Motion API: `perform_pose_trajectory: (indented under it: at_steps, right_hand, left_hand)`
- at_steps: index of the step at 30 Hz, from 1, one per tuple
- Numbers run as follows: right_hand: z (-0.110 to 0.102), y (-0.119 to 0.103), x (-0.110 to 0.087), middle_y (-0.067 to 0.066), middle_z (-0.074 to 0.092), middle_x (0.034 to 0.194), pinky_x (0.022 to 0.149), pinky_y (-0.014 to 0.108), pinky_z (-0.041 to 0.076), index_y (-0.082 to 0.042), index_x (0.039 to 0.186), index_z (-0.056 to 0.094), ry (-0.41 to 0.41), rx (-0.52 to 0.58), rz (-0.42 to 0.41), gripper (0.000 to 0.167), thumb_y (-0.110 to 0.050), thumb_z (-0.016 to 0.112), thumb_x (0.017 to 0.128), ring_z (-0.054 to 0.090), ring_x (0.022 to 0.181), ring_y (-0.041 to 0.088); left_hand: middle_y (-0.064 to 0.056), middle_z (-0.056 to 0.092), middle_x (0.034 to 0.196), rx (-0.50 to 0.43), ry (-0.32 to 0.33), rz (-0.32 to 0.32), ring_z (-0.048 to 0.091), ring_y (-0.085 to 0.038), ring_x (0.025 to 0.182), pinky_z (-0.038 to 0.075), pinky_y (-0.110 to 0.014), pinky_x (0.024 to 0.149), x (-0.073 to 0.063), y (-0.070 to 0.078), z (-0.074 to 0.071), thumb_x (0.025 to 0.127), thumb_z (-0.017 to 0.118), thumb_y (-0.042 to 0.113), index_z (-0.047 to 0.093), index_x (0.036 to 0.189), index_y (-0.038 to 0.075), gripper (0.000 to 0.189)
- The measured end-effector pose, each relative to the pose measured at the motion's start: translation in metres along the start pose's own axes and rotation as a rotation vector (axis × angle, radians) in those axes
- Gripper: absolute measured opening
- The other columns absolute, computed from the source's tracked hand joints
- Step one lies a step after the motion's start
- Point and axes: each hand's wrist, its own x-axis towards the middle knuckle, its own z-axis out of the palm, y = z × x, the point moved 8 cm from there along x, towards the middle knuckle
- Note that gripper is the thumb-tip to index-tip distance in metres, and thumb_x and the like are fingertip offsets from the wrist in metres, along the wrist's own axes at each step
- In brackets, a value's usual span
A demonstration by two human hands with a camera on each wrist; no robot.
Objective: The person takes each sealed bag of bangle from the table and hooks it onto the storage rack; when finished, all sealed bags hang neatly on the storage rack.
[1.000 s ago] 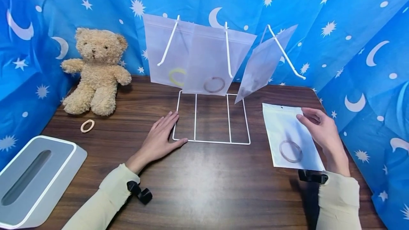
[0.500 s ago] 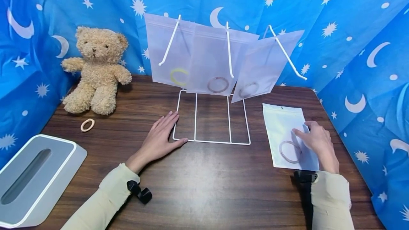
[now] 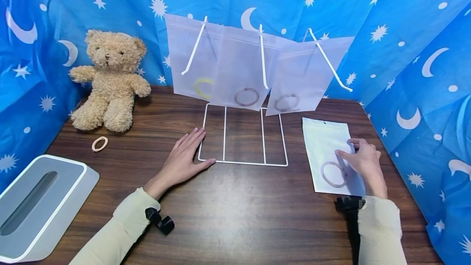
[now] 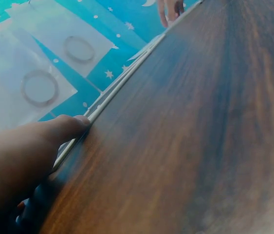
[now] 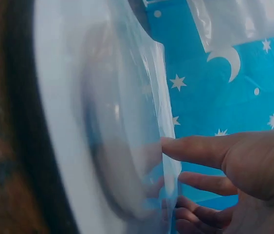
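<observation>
My right hand (image 3: 365, 162) pinches the right edge of a white zip bag (image 3: 314, 154) at the right of the table, thumb in front and fingers behind in the right wrist view. A ring (image 3: 324, 179) shows through the bag's clear front. My left hand (image 3: 182, 162) lies flat with straight fingers at the left front corner of a white wire rack (image 3: 254, 164); its thumb touches the base wire. From the rack's prongs hang three similar bags: a left bag (image 3: 191, 52) with a yellow ring, a middle bag (image 3: 239, 64) and a right bag (image 3: 301, 72), each with a darker ring.
A teddy bear (image 3: 114, 81) sits at the back left, with a loose pale ring (image 3: 99, 144) before it. A grey and white tissue box (image 3: 70, 199) stands at the front left. A blue curtain (image 3: 390, 7) with stars encloses the wooden table (image 3: 235, 207).
My right hand has shifted from the bag's top right corner down to its right edge. The right hanging bag has swung round to face the front. The left hand stays put.
</observation>
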Motion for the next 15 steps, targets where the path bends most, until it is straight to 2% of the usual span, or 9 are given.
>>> perform_pose_trajectory:
  at_steps: [5,8,10,12,15]
  right_hand:
    - [-0.003,0.005,0.001,0.034,0.039,0.131,0.087,0.063,0.038,0.004,0.126,0.052,0.011,0.122,-0.020,0.050,-0.026,0.072,0.091,0.034,0.116,0.050]
    - [-0.005,0.005,-0.001,0.031,0.047,0.133,0.089,0.063,0.037,0.000,0.123,0.059,-0.008,0.180,-0.052,0.039,-0.021,0.070,0.092,0.038,0.119,0.049]
    - [-0.005,0.005,-0.003,0.029,0.048,0.136,0.092,0.067,0.034,-0.003,0.127,0.062,-0.049,0.199,-0.057,0.040,-0.024,0.068,0.094,0.036,0.124,0.049]
    - [-0.005,0.006,-0.005,0.028,0.045,0.141,0.094,0.073,0.029,-0.005,0.132,0.060,-0.104,0.205,-0.052,0.047,-0.031,0.066,0.094,0.033,0.129,0.051]
    - [-0.008,0.008,-0.010,0.027,0.041,0.146,0.093,0.076,0.027,-0.007,0.137,0.058,-0.170,0.187,-0.053,0.056,-0.041,0.065,0.093,0.030,0.132,0.052]
  left_hand:
    - [-0.008,0.026,0.159,0.001,-0.008,-0.007,0.017,-0.024,0.147,0.014,-0.047,0.117,0.000,0.000,0.000,0.087,0.058,0.066,0.031,0.153,0.004,0.095]
    - [-0.008,0.027,0.159,0.003,-0.010,-0.009,0.018,-0.025,0.147,0.014,-0.047,0.117,0.000,0.000,0.000,0.087,0.058,0.066,0.031,0.153,0.004,0.095]
    - [-0.008,0.027,0.159,0.006,-0.008,-0.008,0.018,-0.025,0.147,0.014,-0.047,0.117,0.001,0.000,0.000,0.087,0.058,0.066,0.031,0.153,0.004,0.094]
    - [-0.008,0.027,0.159,0.005,-0.006,-0.006,0.018,-0.025,0.147,0.014,-0.047,0.117,0.001,0.000,0.000,0.087,0.058,0.066,0.031,0.153,0.004,0.094]
    - [-0.008,0.027,0.159,0.006,-0.006,-0.004,0.018,-0.024,0.147,0.014,-0.046,0.117,0.001,0.000,0.000,0.087,0.058,0.067,0.032,0.153,0.004,0.095]
